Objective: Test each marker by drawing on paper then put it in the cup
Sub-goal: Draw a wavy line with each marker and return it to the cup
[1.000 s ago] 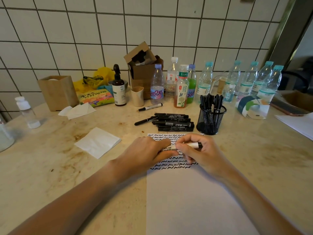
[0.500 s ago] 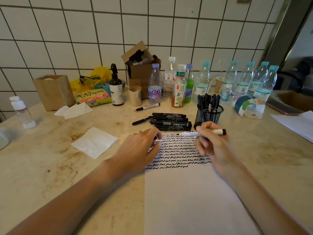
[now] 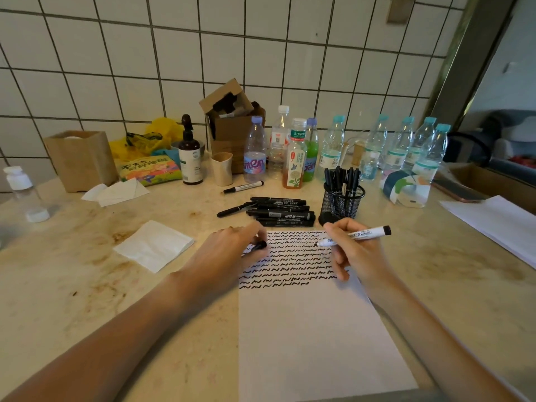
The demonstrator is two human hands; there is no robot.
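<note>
The left hand (image 3: 232,250) covers most of the black cap (image 3: 260,245) it's holding, only the end pokes out. The paper (image 3: 313,338) runs off the near edge. The markers in the mesh cup (image 3: 343,203) hide each other, so no counting them. The small print on the far bottles (image 3: 406,146) is too tiny to read. A clear bottle (image 3: 20,190) at far left is blurry.

Near: your lower white paper sheet (image 3: 313,343) lies bare between both forearms | Far of paper: pile of black markers (image 3: 278,211) touching its edge, black mesh cup (image 3: 343,203) packed with pens just right of it | Beyond: row of plastic bottles (image 3: 377,152) walls the tiled back | Left: folded white napkin (image 3: 153,245) on beige marble counter (image 3: 72,271), open room around it
</note>
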